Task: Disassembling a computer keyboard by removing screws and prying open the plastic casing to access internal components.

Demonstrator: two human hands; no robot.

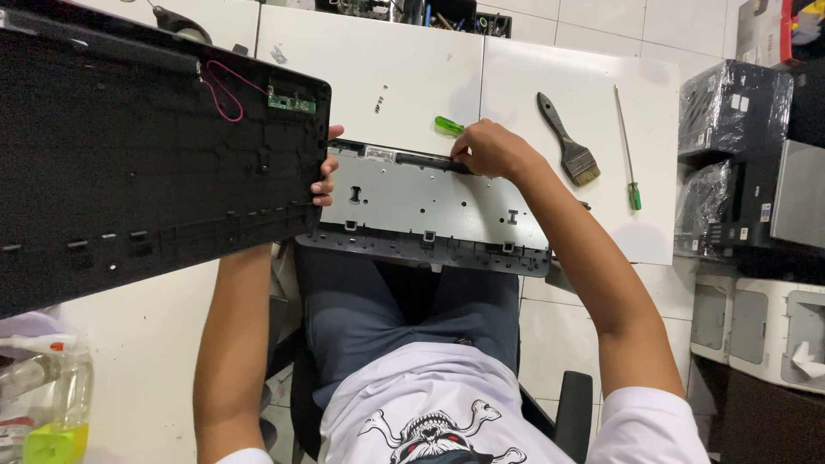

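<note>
Bright, even overhead light, soft shadows, sharp focus, slight stretching toward the edges.

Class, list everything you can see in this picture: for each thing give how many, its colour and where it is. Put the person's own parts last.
Back cover: one, black, upper left, with a green circuit board and red wire.
Metal panel: one, grey, centre, over the lap.
Green-handled tool: one, under the right hand.
Paintbrush: one, black handle, on the white table.
Screwdriver: one, green handle, right of the brush.
Printers: several, white and black, right edge.
Bottle: one, clear, lower left.
Left hand: at the cover's edge.
Right hand: fingers on the panel's top edge.
</note>
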